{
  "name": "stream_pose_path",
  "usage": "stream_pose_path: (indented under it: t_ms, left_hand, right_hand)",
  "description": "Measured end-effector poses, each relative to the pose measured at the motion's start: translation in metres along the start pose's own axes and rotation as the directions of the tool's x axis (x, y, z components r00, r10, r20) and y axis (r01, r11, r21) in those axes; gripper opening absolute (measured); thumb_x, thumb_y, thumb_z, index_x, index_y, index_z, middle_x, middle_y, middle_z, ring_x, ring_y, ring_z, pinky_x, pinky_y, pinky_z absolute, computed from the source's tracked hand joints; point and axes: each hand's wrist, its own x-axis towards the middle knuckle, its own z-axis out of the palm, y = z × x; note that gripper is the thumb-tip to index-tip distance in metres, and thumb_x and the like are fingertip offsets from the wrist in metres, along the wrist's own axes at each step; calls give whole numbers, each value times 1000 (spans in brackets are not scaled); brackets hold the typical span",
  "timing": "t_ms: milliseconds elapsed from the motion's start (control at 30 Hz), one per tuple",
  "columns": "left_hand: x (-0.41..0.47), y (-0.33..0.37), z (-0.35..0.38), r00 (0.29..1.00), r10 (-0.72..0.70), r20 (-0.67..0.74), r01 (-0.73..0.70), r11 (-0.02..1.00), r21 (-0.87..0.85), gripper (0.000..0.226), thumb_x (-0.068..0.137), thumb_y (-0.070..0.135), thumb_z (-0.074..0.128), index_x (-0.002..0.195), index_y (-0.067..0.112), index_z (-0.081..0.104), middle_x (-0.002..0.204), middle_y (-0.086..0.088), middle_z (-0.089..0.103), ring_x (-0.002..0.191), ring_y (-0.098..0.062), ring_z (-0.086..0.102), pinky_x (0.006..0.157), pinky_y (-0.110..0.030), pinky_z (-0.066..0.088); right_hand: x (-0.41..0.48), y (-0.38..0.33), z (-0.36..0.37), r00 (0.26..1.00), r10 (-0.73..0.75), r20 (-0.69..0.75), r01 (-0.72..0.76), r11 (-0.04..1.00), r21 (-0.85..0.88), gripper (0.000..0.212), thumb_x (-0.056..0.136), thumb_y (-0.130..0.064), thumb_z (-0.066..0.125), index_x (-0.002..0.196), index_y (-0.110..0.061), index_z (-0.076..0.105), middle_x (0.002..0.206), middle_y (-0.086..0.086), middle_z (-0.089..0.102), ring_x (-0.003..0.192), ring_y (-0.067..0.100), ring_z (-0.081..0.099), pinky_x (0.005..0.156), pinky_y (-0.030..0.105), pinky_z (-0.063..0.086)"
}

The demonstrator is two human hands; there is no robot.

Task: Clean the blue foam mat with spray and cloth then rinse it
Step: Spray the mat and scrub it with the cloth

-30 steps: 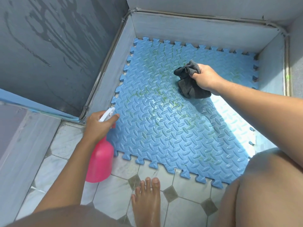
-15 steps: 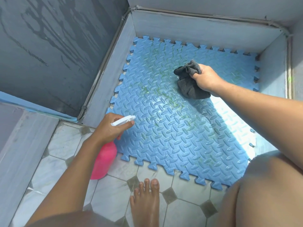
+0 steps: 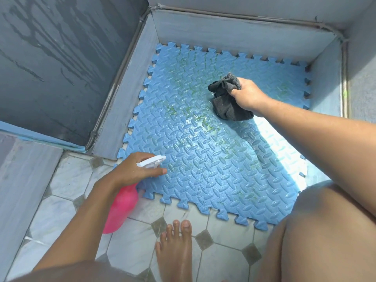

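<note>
The blue foam mat (image 3: 213, 159) lies flat in a corner, its ridged surface streaked with green stains and wet in the middle. My left hand (image 3: 134, 169) grips a pink spray bottle (image 3: 121, 208) by its white trigger head at the mat's near left edge, nozzle pointing over the mat. My right hand (image 3: 247, 95) holds a bunched dark grey cloth (image 3: 225, 100) that rests on the mat's far right part.
Low grey walls (image 3: 234, 35) bound the mat at the back, left and right. White floor tiles (image 3: 67, 180) with grey diamonds lie in front. My bare foot (image 3: 175, 249) stands just before the mat's near edge; my right knee (image 3: 325, 231) overhangs its near right corner.
My left hand has carried the spray bottle rightward and forward, so its nozzle is over the mat's near left edge. A wet patch shows in the mat's middle. The right hand and cloth stay put.
</note>
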Motion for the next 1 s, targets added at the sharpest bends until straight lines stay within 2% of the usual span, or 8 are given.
stream_pose_path:
  t_ms: [200, 367, 500, 633, 733, 800, 900, 1000]
  left_hand:
    - [-21, -17, 1, 977, -41, -207, 37, 999, -21, 57, 89, 39, 79, 54, 2, 54, 47, -19, 56, 43, -17, 52, 51, -26, 37]
    - [-35, -25, -6, 974, -14, -225, 9, 1000, -23, 38, 86, 33, 83, 68, 6, 64, 60, -5, 64, 55, -10, 55, 56, -25, 41]
    - [-39, -25, -9, 932, -41, -359, 30, 999, -36, 51, 90, 40, 76, 62, 0, 64, 49, -15, 60, 46, -17, 56, 53, -27, 42]
    - [-36, -23, -22, 867, -82, -492, 31, 993, -110, 43, 85, 44, 80, 64, 9, 67, 58, -11, 67, 54, -13, 58, 57, -26, 44]
    - [-33, -31, -27, 882, -95, -461, 50, 993, -109, 53, 82, 54, 75, 61, 6, 66, 54, -7, 59, 50, -11, 51, 56, -27, 42]
    - [-32, -34, -23, 920, -120, -374, 84, 990, -110, 59, 86, 48, 77, 63, -4, 59, 48, -8, 52, 43, -13, 49, 53, -27, 40]
    - [-32, -30, -18, 977, -60, -203, 52, 998, -45, 48, 88, 39, 79, 64, 1, 62, 53, -4, 61, 48, -9, 53, 54, -25, 41]
    - [-38, -34, -23, 991, -19, -130, 13, 999, -48, 53, 90, 42, 77, 56, 4, 61, 51, -5, 62, 49, -11, 53, 53, -23, 39]
  right_hand:
    - [0, -1, 2, 1000, -11, 25, 12, 999, -46, 18, 101, -26, 51, 112, -32, 65, 106, -3, 71, 98, 22, 68, 93, 45, 55]
    - [2, -3, 9, 997, -63, 38, 67, 989, -135, 17, 100, -26, 50, 111, -27, 63, 113, 2, 68, 103, 27, 64, 95, 46, 53]
    - [1, -8, 20, 992, -130, 4, 129, 979, -158, 17, 99, -28, 50, 106, -21, 65, 110, 3, 69, 104, 28, 62, 94, 45, 52]
    - [3, -19, 43, 988, -146, -55, 140, 984, -111, 17, 101, -29, 51, 95, -17, 62, 98, 6, 66, 94, 27, 60, 77, 32, 43]
    - [7, -34, 69, 990, -129, -60, 128, 991, -23, 17, 102, -31, 51, 97, -20, 63, 97, 5, 65, 91, 23, 60, 75, 27, 40]
    - [10, -43, 86, 985, -169, -44, 168, 985, -34, 19, 101, -31, 51, 101, -18, 65, 99, 4, 67, 93, 22, 60, 72, 26, 40]
    - [20, -66, 105, 956, -292, -2, 290, 950, -116, 20, 100, -29, 50, 103, -17, 66, 95, 1, 65, 88, 18, 58, 67, 27, 39]
    - [34, -83, 132, 900, -432, 64, 436, 883, -174, 20, 92, -31, 50, 76, -23, 60, 80, 7, 60, 79, 24, 58, 69, 36, 47]
